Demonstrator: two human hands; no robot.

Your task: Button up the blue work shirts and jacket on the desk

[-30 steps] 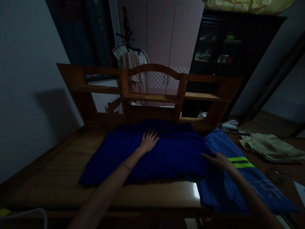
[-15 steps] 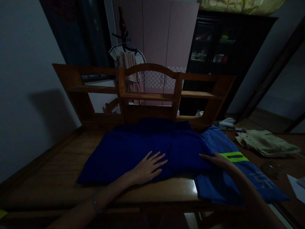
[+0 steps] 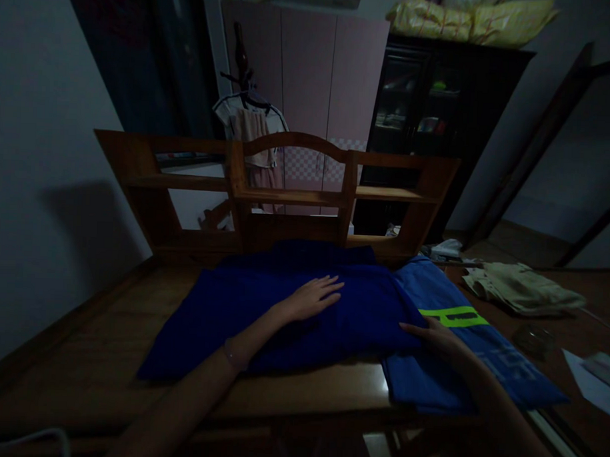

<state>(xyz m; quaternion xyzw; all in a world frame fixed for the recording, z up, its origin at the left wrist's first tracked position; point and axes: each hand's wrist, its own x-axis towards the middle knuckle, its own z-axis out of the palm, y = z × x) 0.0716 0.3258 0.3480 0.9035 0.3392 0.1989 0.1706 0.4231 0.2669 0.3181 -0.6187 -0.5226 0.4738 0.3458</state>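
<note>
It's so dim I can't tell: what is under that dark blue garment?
The wooden table shows beside the dark blue garment; its right edge seems to overlap a lighter blue cloth with a yellow-green stripe. Whatever lies beneath its middle is covered.

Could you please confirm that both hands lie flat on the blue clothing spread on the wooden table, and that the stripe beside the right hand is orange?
Not quite: the stripe is fluorescent yellow-green, not orange, as the head view shows. The left hand and right hand do lie flat on the blue clothing on the wooden table.
</note>
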